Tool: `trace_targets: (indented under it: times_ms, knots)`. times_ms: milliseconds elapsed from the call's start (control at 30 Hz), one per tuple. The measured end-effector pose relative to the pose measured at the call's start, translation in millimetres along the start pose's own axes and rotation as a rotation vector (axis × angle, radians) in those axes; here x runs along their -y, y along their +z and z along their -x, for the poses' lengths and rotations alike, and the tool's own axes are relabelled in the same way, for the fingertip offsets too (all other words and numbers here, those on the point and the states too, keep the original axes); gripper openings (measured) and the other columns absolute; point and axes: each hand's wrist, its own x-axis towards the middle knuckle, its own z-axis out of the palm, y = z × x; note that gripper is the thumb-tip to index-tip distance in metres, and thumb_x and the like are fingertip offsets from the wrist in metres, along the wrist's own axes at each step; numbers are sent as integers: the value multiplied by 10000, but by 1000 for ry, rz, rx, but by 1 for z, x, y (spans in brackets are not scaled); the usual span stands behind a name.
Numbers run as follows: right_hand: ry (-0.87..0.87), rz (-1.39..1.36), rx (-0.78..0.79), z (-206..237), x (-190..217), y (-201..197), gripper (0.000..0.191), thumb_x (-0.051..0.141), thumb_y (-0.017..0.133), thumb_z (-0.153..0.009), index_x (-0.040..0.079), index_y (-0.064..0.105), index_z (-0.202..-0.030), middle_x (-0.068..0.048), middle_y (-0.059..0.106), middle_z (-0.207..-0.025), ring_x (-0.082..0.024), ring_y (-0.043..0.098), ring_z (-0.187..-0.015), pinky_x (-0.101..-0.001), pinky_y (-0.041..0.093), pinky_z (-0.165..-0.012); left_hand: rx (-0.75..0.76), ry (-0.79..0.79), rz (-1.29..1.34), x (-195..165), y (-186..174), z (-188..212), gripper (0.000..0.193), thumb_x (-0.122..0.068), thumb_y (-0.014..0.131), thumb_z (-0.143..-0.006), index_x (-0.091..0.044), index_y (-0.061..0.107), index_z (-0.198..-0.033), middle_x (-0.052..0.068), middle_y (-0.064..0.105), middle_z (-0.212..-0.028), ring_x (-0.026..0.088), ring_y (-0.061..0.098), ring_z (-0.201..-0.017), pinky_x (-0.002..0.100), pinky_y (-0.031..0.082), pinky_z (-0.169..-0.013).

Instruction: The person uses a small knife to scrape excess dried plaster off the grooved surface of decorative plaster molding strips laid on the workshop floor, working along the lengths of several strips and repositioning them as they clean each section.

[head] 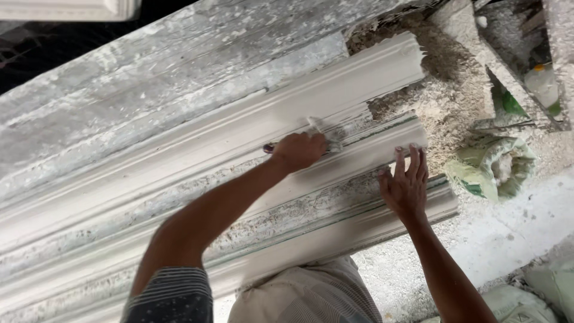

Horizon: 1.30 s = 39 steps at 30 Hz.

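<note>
Long white plaster cornice mouldings (359, 78) lie side by side on a plaster-crusted bench, running from lower left to upper right. My left hand (299, 151) is closed around a small scraping tool (315, 127); its dark red handle end pokes out behind the fist and its plaster-coated blade rests on the middle moulding (371, 149). My right hand (406, 185) lies flat with fingers spread, fingertips pressing on that same moulding near its right end. The nearest moulding (359, 230) runs just below my right hand.
Crumbly plaster debris (448, 90) is heaped past the mouldings' right ends. A pale green sack (490, 164) sits open on the white dusty floor, another sack (520, 305) at the bottom right. A light bottle (541, 84) stands in a recess at the upper right.
</note>
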Motion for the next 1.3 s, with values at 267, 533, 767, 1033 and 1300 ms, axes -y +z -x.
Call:
trace_targets:
  times_ms: [267, 533, 767, 1033, 1300]
  knots:
    - [-35, 51, -30, 2, -7, 12, 677, 419, 527, -1038, 63, 334, -1581, -287, 267, -1604, -524, 267, -1517, -656, 353, -1197, -35, 92, -162, -10, -3, -29, 159, -111, 582, -977, 25, 607, -1054, 175, 666, -970, 271, 738, -711, 397, 637, -519]
    - [46, 60, 36, 4, -10, 11, 722, 435, 542, -1005, 96, 303, -1596, -262, 244, -1637, -491, 232, -1543, -654, 360, -1212, -206, 34, -10, -54, -19, -123, 175, -69, 606, -893, 65, 633, -1002, 211, 735, -875, 312, 761, -796, 411, 626, -621]
    - [97, 65, 122, 1, -5, 6, 754, 463, 552, -961, 105, 295, -1573, -262, 242, -1609, -485, 217, -1510, -655, 333, -1171, -224, -29, 35, -64, -41, -159, 227, -89, 569, -942, 93, 650, -1050, 247, 745, -865, 283, 770, -738, 379, 633, -587]
    - [132, 78, 170, 0, -7, 5, 723, 502, 514, -976, 131, 315, -1563, -259, 251, -1622, -482, 217, -1525, -634, 335, -1170, -202, 22, -37, -73, -45, -182, 246, -135, 564, -949, 45, 674, -1077, 225, 755, -864, 297, 779, -763, 415, 634, -614]
    - [144, 31, 121, -4, -4, -4, 655, 463, 469, -1006, 142, 358, -1566, -233, 281, -1635, -460, 225, -1532, -609, 341, -1184, -55, -50, -41, -97, -73, -218, 265, -114, 582, -898, 14, 698, -1100, 197, 757, -982, 313, 760, -855, 408, 623, -654]
